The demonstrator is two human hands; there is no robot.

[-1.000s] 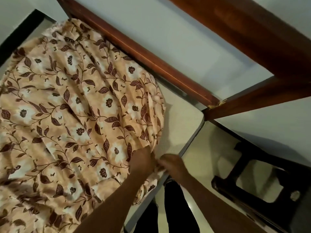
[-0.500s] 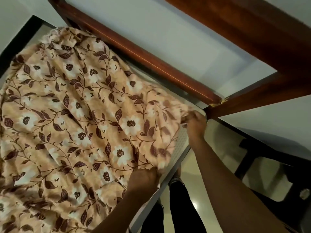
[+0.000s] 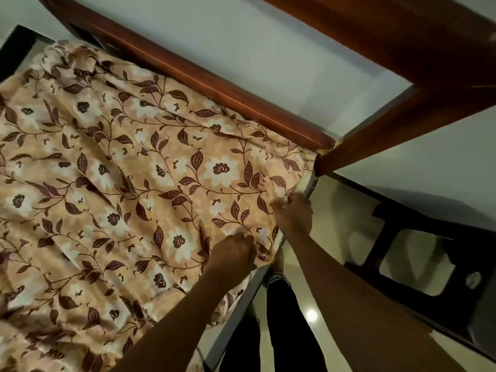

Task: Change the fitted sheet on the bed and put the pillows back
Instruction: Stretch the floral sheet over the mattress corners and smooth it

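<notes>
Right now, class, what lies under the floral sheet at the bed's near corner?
Only a thin, pale mattress edge shows beside the right hand, just past the hem of the floral sheet. The rest of the mattress is covered and cannot be seen.

Wooden rail walls the bed corner; floor side open.

Seen bare from fingers to the lower picture edge: left hand, right hand, both forearms uncovered. Down between the arms, long black cloth trousers, plain and unpatterned, parted by a narrow gap. At their far end, a pale striped band, too blurred to identify.
</notes>
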